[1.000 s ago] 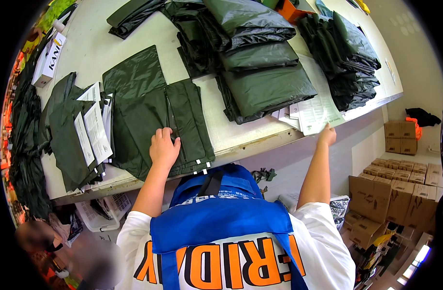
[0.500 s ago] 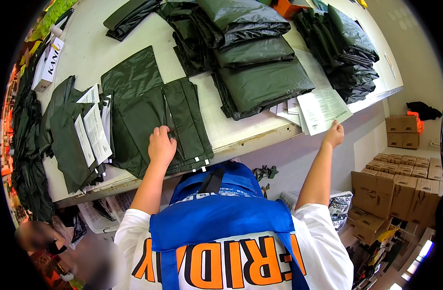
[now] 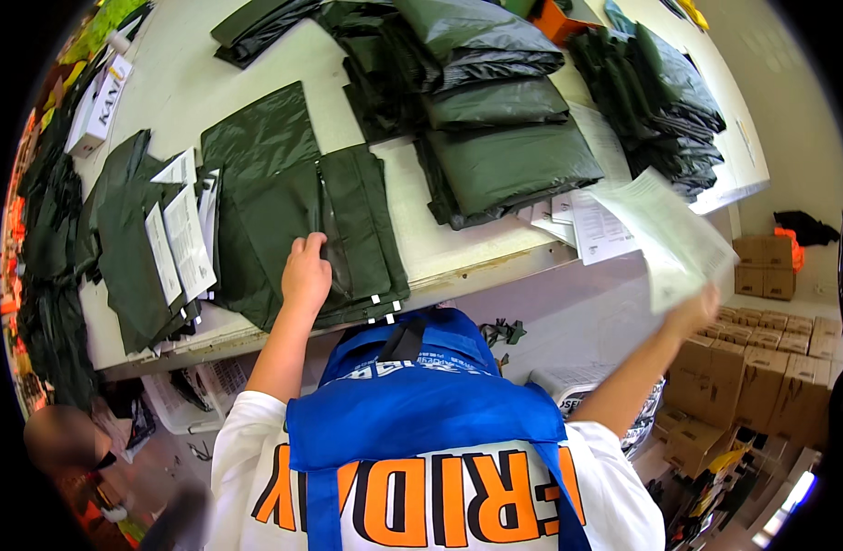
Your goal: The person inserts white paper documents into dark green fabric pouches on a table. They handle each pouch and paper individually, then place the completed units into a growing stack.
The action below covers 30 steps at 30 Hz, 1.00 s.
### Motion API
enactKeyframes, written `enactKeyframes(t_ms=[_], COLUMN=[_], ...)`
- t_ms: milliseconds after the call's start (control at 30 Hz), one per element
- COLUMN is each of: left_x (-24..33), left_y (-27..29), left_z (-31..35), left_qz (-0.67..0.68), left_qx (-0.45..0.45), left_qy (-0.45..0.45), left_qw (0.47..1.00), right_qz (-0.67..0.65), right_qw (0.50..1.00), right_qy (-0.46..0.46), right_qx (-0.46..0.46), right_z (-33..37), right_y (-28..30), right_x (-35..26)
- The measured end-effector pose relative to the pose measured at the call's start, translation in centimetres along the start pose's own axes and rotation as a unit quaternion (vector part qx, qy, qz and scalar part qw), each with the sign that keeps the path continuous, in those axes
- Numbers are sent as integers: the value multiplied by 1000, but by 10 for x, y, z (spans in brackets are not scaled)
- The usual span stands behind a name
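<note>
My left hand (image 3: 306,275) rests on a folded dark green garment (image 3: 265,211), fingers loosely bent beside its long dark zip; it holds nothing that I can see. My right hand (image 3: 695,312), smeared by motion, is closed on the lower edge of a printed paper sheet (image 3: 669,239). That sheet hangs in the air past the table's right front edge. More printed papers (image 3: 600,230) lie at the table edge, partly beneath a stack of folded green garments in shiny plastic (image 3: 509,170). Left of my left hand, another green garment pile (image 3: 132,266) has several folded leaflets (image 3: 190,243) on it.
Farther right on the pale table (image 3: 481,266) stands another stack of dark bundles (image 3: 656,101). A white box (image 3: 100,106) lies at the far left. Below the table are a white basket (image 3: 187,404) and, to the right, stacked cardboard boxes (image 3: 761,367). A person (image 3: 67,445) is at the lower left.
My right hand has lifted a sheet off the papers and swung it right and toward me, away from the table. The left hand has stayed nearly in place on the garment.
</note>
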State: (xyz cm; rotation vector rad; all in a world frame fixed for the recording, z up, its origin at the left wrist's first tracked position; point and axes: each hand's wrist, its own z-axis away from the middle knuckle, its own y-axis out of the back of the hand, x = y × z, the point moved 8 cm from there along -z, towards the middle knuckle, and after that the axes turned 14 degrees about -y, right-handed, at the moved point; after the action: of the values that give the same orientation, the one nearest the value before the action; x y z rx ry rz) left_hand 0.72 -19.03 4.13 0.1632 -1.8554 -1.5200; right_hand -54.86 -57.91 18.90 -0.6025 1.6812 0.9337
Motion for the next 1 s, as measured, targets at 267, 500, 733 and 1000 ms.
enactKeyframes(t_ms=[267, 500, 733, 1000], left_x=[17, 11, 5, 10], left_y=[51, 84, 91, 77], left_z=[19, 33, 50, 42], left_qz=[0, 7, 45, 64], left_qx=[95, 136, 142, 141], left_qy=[-85, -80, -57, -59], left_qw=[992, 987, 987, 986], right_qz=[-35, 207, 220, 107], right_qw=[979, 809, 749, 775], right_qy=[-58, 104, 109, 170], right_qx=[-192, -541, -615, -599], right_z=[144, 315, 334, 366], right_y=[-36, -216, -265, -303], right_x=[-80, -78, -104, -111])
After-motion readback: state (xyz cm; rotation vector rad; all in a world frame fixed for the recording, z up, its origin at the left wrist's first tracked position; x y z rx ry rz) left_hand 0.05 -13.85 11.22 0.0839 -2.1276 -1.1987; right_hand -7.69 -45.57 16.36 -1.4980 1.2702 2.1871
